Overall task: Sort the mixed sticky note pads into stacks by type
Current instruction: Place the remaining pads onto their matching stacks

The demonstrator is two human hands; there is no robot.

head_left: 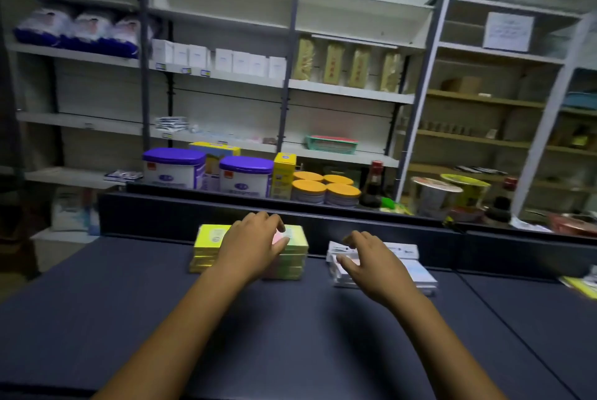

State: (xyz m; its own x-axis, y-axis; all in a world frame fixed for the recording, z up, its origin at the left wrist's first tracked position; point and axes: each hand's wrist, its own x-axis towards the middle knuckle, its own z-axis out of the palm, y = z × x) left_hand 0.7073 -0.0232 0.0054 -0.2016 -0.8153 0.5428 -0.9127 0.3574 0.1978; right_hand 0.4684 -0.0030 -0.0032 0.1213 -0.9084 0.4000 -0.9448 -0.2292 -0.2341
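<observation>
Grip, left hand (255, 244): palm down, fingers curled over the top of a stack of pastel pink-and-green sticky note pads (292, 252), thumb laid along its upper face; the frame does not settle whether the fingers pinch the top pad or only rest on it. Grip, right hand (368, 262): fingers spread and bent like claws over a stack of white wrapped sticky note pads (416, 269); contact with the pads cannot be told through the motion blur.

The pastel stack is a squared block of several flat rectangular pads with glossy wrappers and paper edges in banded pink and green. Touching its left side stands a stack of bright yellow sticky note pads (208, 246) of like shape, its top face bearing a pale printed label. The white stack lies apart to the right, its pads slightly fanned and uneven, with small dark print on the top wrapper.

All three stacks sit at the far edge of a dark blue, matt, smooth counter (290, 335), close against a raised dark ledge (355, 222). Beyond the ledge stand white tubs with purple lids (174, 167), round tins with orange lids (326, 189) and a yellow carton (284, 175). Behind them rise pale metal shelves (226, 76) holding white boxes and tan packets.
</observation>
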